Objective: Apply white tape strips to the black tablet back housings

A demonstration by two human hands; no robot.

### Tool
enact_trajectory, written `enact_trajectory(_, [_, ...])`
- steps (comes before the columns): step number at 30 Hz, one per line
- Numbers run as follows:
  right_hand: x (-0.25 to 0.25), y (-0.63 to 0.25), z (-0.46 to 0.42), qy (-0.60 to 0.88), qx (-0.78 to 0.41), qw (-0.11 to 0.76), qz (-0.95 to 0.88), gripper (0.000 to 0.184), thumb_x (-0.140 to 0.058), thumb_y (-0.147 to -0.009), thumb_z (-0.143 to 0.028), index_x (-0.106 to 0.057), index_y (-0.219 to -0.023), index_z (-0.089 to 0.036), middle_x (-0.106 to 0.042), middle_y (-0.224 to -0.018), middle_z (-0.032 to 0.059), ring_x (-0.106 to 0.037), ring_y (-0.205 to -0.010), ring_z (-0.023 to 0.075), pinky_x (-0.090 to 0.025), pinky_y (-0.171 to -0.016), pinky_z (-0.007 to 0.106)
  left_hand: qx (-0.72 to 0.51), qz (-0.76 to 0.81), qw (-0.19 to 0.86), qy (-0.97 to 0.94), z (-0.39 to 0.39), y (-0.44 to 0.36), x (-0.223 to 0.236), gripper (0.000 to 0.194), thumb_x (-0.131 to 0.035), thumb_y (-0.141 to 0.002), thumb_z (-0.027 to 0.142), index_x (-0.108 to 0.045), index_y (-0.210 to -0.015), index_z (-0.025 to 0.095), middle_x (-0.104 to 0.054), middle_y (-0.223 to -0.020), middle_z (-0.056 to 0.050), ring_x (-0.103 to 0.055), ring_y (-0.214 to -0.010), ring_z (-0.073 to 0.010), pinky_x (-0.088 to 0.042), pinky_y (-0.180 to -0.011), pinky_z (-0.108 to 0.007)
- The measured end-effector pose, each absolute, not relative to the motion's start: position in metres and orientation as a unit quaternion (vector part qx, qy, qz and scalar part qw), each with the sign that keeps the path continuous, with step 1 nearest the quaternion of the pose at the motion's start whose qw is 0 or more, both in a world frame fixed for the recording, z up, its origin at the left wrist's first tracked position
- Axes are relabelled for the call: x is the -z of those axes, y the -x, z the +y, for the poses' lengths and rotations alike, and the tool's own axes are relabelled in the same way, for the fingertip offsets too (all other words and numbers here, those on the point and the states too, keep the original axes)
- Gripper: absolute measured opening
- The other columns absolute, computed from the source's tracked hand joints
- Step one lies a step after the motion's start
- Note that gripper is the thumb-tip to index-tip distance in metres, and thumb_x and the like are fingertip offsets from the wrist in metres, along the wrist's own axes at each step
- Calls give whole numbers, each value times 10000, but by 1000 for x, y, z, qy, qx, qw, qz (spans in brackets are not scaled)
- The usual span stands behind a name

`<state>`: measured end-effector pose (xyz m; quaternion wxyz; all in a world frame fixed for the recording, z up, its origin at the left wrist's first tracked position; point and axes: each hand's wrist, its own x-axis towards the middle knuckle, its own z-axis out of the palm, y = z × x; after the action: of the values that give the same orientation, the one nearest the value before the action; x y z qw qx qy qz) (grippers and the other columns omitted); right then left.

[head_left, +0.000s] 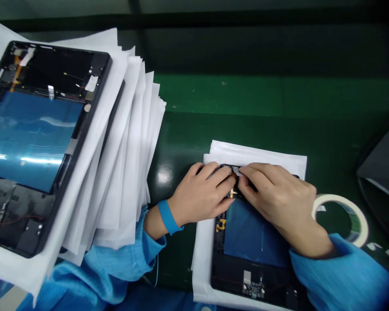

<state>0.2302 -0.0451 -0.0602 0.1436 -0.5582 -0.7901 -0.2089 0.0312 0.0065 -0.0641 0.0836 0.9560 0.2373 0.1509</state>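
An opened tablet [253, 272] lies on white sheets, its inside facing up, with a large blue panel [253, 233] in its middle. My left hand [202, 190] rests over its upper left edge. The fingers are curled together on the parts there, and what they pinch is hidden. From the other side comes my right hand [275, 194], closed, with thumb and fingertips at a small whitish piece of tape [236, 170] near the tablet's top. A gold-coloured flex cable [221, 225] shows at the left edge, below my left hand.
At left stands a tall stack of white sheets [126, 142] with tablets between them; another opened tablet [35, 129] lies on top. A roll of tape [359, 220] sits right of my right wrist, near small white scraps [374, 246]. The table [181, 142] is dark green.
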Motion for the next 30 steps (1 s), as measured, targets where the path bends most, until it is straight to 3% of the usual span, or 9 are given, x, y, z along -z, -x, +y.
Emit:
enact_trajectory(11, [52, -225, -43, 536, 142, 117, -824, 152, -573, -927, -166, -696, -1013, -139, -685, -969, 74, -561, -822, 164, -362, -592, 305, -153, 239, 93, -954, 7, -32, 65, 320, -498, -999, 366, -635, -1177, 138, -652, -1205, -98, -549, -1158, -262, -431, -936, -404])
enact_trajectory(17, [47, -208, -43, 551, 141, 67, -820, 209, -518, -901, -95, -694, -1012, -108, -677, -1043, 103, -590, -893, 188, -492, -717, 309, -159, 244, 108, -951, 14, -24, 65, 406, -547, -972, 344, -567, -1310, 119, -651, -1267, -119, -549, -1196, -287, -443, -972, -422])
enact_trajectory(19, [44, -205, -45, 553, 148, 58, -818, 225, -516, -912, -116, -701, -1039, -137, -685, -1126, 80, -607, -980, 175, -519, -808, 289, -159, 241, 94, -953, 18, -23, 65, 415, -555, -964, 314, -556, -1331, 120, -648, -1276, -127, -551, -1191, -301, -447, -970, -437])
enact_trajectory(23, [32, -219, -72, 559, 178, 70, -807, 273, -498, -950, -177, -697, -1104, -284, -670, -1257, -50, -589, -1138, 105, -486, -961, 230, -166, 228, 54, -958, 25, -23, 65, 363, -538, -975, 298, -590, -1290, 125, -641, -1270, -141, -550, -1182, -324, -461, -953, -462])
enact_trajectory(25, [28, -245, -95, 591, 221, 101, -769, 239, -520, -947, -178, -699, -1071, -276, -699, -1198, -32, -621, -1074, 110, -496, -905, 236, -168, 222, 42, -960, 27, -23, 65, 346, -522, -985, 305, -599, -1276, 133, -640, -1260, -143, -553, -1169, -324, -468, -942, -463])
enact_trajectory(27, [28, -284, -118, 648, 287, 135, -693, 164, -563, -934, -191, -696, -1028, -208, -728, -1086, 53, -657, -931, 154, -495, -752, 273, -173, 214, 34, -961, 27, -22, 64, 332, -513, -989, 308, -609, -1258, 138, -641, -1243, -141, -556, -1153, -321, -474, -932, -459])
enact_trajectory(30, [32, -345, -139, 729, 368, 133, -562, 209, -592, -941, -303, -695, -1057, -163, -734, -1012, 102, -657, -789, 164, -408, -584, 267, -181, 212, 27, -960, 29, -22, 63, 322, -506, -993, 308, -619, -1243, 140, -644, -1222, -139, -558, -1141, -315, -479, -927, -452])
